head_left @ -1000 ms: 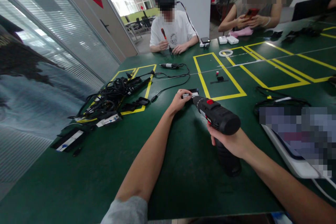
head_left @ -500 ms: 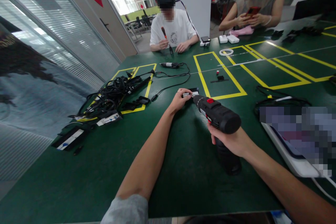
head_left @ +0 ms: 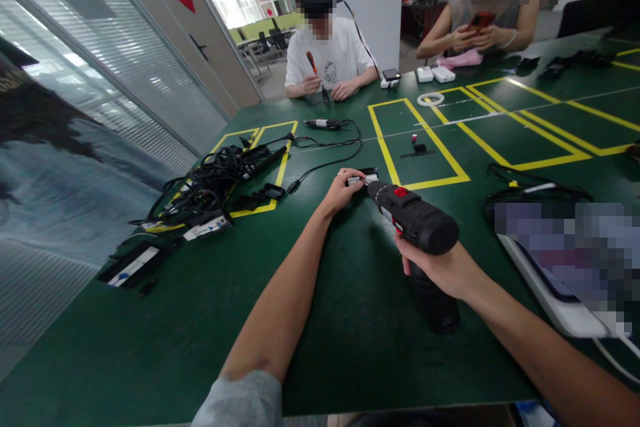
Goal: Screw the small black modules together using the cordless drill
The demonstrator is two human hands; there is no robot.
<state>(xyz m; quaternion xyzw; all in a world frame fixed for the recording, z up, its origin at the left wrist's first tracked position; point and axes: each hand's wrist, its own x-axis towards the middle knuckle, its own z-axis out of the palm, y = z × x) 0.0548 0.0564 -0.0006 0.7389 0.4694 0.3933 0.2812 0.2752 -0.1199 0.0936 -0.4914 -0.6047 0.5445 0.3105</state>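
My right hand (head_left: 440, 270) is wrapped round the grip of a black cordless drill (head_left: 417, 220) with a red switch. The drill's nose points up and left at a small black and white part (head_left: 361, 179) on the green table (head_left: 165, 340). My left hand (head_left: 341, 192) is closed on that part, fingers pinching its near end and holding it down on the table. The drill's tip meets the part just right of my fingers.
A heap of black cables and adapters (head_left: 215, 183) lies at the left. A white device (head_left: 555, 293) sits at the right. Across the table one person (head_left: 327, 57) holds a red screwdriver; another (head_left: 487, 17) holds a phone. Yellow lines mark boxes on the table.
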